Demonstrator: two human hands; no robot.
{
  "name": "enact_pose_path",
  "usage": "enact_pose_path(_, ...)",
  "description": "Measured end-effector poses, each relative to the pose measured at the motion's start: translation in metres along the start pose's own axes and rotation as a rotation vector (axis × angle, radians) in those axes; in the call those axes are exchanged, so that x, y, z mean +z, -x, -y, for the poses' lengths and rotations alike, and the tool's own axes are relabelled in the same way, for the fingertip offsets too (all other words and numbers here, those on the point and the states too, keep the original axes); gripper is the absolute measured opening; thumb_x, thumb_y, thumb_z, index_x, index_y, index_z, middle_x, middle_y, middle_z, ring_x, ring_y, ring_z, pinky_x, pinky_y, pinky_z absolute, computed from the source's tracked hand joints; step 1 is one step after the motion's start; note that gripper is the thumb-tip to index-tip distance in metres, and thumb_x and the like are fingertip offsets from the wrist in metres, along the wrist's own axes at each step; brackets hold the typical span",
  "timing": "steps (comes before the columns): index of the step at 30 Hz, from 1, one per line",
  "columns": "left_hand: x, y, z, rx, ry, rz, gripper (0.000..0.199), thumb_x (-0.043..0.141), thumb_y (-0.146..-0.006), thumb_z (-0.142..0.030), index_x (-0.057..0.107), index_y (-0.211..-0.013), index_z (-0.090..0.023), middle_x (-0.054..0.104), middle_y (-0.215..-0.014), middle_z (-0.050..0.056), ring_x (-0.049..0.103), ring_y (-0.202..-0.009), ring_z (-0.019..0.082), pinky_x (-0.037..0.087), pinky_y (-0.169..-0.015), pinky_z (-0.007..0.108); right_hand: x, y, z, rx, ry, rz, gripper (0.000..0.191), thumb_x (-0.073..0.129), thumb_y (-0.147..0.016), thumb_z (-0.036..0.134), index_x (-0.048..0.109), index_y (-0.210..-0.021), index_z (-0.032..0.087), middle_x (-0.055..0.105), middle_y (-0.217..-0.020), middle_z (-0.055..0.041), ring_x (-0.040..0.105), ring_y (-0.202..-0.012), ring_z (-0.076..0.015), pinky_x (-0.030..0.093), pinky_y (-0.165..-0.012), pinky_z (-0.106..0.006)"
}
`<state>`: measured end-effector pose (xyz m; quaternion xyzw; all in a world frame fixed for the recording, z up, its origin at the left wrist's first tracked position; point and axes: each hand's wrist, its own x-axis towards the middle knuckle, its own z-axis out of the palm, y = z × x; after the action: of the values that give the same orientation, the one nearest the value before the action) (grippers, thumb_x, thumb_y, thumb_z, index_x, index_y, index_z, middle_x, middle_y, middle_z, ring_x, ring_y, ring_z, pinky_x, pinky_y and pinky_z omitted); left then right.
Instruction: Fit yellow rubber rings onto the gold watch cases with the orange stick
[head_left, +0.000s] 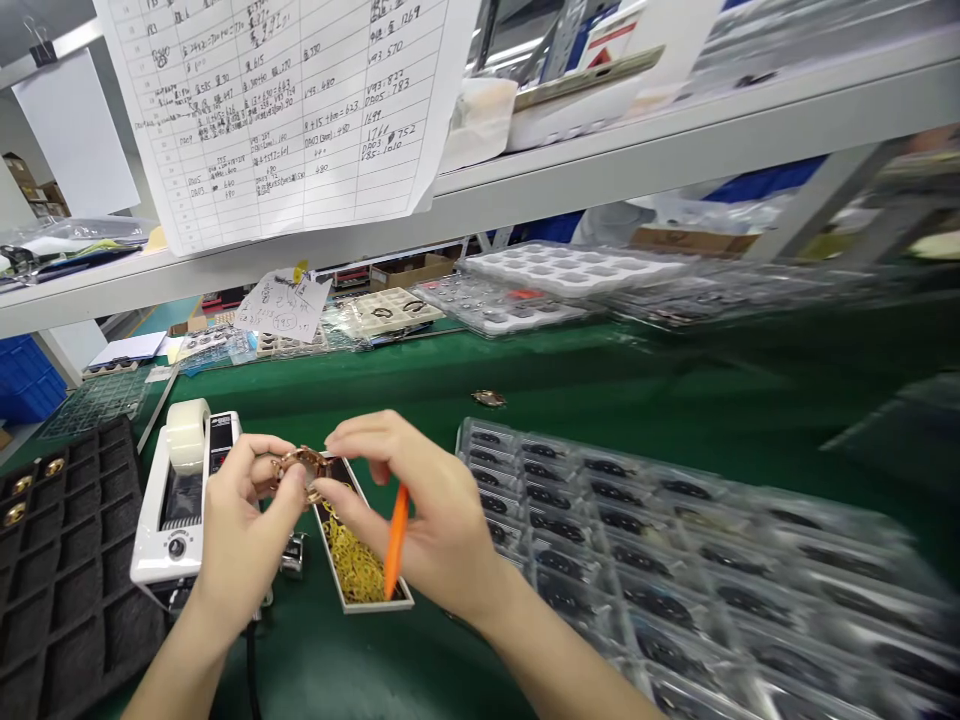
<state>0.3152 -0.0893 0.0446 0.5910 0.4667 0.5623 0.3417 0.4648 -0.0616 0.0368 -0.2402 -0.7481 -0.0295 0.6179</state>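
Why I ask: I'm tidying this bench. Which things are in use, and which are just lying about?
In use:
the rose-gold metal ring-shaped part between the left hand and right hand
the orange plastic stick
the white-rimmed tray of gold chain-like pieces

Lying about:
the white tape dispenser
the black foam compartment tray
the clear plastic trays of dark parts

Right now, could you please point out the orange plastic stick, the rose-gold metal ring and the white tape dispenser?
Orange plastic stick (397, 540): head view, on its middle shaft.
Rose-gold metal ring (304, 457): head view, on its upper rim.
White tape dispenser (150, 530): head view, on its side wall.
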Motion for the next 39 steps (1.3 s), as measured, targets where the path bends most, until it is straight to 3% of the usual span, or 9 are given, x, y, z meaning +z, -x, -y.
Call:
enact_pose_path(4,-0.007,-0.015,0.003,-0.140,0.174,0.120,0.014,0.071,-0.074,-0.023,0.060,-0.076,-0.015,0.066,-0.066,0.000,0.063,-0.060,0.011,0.051,-0.057,0.019,-0.011,-0.005,-0.010,0.240,-0.159,0.243,0.011,0.046,-0.095,0.019,0.055,-0.089,0.020,0.060,-0.073,0.0004,0.051,-0.053,-0.0098,0.041,-0.049,-0.021)
enact_pose_path(6,-0.009,-0.018,0.005,-0.170,0.235,0.178,0.016,0.073,-0.072,-0.024,0.061,-0.075,-0.014,0.065,-0.066,0.000,0.062,-0.059,0.011,0.051,-0.056,0.019,-0.013,-0.006,-0.014,0.241,-0.263,0.411,0.013,0.044,-0.095,0.017,0.055,-0.090,0.020,0.060,-0.074,0.0011,0.054,-0.058,-0.0096,0.043,-0.053,-0.020)
enact_pose_path(8,-0.009,-0.018,0.006,-0.190,0.280,0.221,0.017,0.074,-0.070,-0.025,0.061,-0.074,-0.014,0.061,-0.065,-0.001,0.059,-0.057,0.010,0.053,-0.054,0.020,-0.012,-0.005,-0.017,0.206,-0.339,0.493,0.013,0.043,-0.096,0.016,0.054,-0.089,0.020,0.059,-0.075,0.0013,0.054,-0.062,-0.0093,0.044,-0.056,-0.019)
enact_pose_path(13,-0.006,-0.016,0.005,-0.154,0.271,0.224,0.015,0.075,-0.067,-0.021,0.062,-0.069,-0.014,0.054,-0.062,-0.003,0.051,-0.052,0.007,0.051,-0.048,0.018,-0.006,-0.001,-0.015,0.175,-0.355,0.507,0.016,0.041,-0.096,0.015,0.048,-0.082,0.021,0.054,-0.072,0.0029,0.048,-0.060,-0.0088,0.039,-0.055,-0.019)
enact_pose_path(23,-0.009,-0.018,0.009,-0.065,0.183,0.198,0.012,0.070,-0.074,-0.025,0.067,-0.075,-0.014,0.057,-0.065,0.000,0.051,-0.052,0.008,0.043,-0.046,0.017,-0.003,0.000,-0.012,0.316,-0.385,0.571,0.023,0.036,-0.099,0.025,0.044,-0.078,0.021,0.048,-0.068,0.0038,0.041,-0.059,-0.0099,0.036,-0.055,-0.022)
enact_pose_path(28,-0.008,-0.018,0.007,-0.035,0.146,0.159,0.014,0.070,-0.076,-0.027,0.067,-0.078,-0.014,0.052,-0.063,-0.002,0.046,-0.050,0.007,0.037,-0.041,0.015,0.006,0.002,-0.011,0.453,-0.512,0.530,0.037,0.032,-0.099,0.039,0.034,-0.067,0.021,0.036,-0.062,0.0049,0.032,-0.055,-0.0097,0.031,-0.050,-0.023)
enact_pose_path(32,-0.009,-0.019,0.005,-0.001,0.102,0.150,0.016,0.066,-0.081,-0.028,0.069,-0.088,-0.015,0.054,-0.070,-0.001,0.046,-0.048,0.006,0.039,-0.042,0.017,0.011,0.002,-0.011,0.583,-0.582,0.441,0.045,0.037,-0.095,0.049,0.035,-0.061,0.021,0.033,-0.057,0.0051,0.030,-0.052,-0.0095,0.028,-0.048,-0.023)
enact_pose_path(35,-0.009,-0.020,0.010,0.186,-0.060,0.087,0.016,0.059,-0.087,-0.023,0.071,-0.093,-0.016,0.059,-0.078,0.002,0.052,-0.056,0.009,0.045,-0.051,0.020,0.010,0.000,-0.010,0.705,-0.532,0.322,0.044,0.046,-0.091,0.051,0.046,-0.061,0.019,0.030,-0.054,0.0062,0.027,-0.050,-0.0091,0.025,-0.047,-0.024)
enact_pose_path(39,-0.005,-0.021,0.029,0.701,-0.402,-0.052,0.026,0.049,-0.091,-0.014,0.071,-0.106,-0.020,0.063,-0.086,0.006,0.061,-0.076,0.015,0.050,-0.064,0.025,0.008,-0.001,-0.002,0.776,-0.643,0.301,0.045,0.053,-0.086,0.054,0.049,-0.060,0.018,0.035,-0.054,0.0053,0.027,-0.050,-0.0080,0.022,-0.045,-0.023)
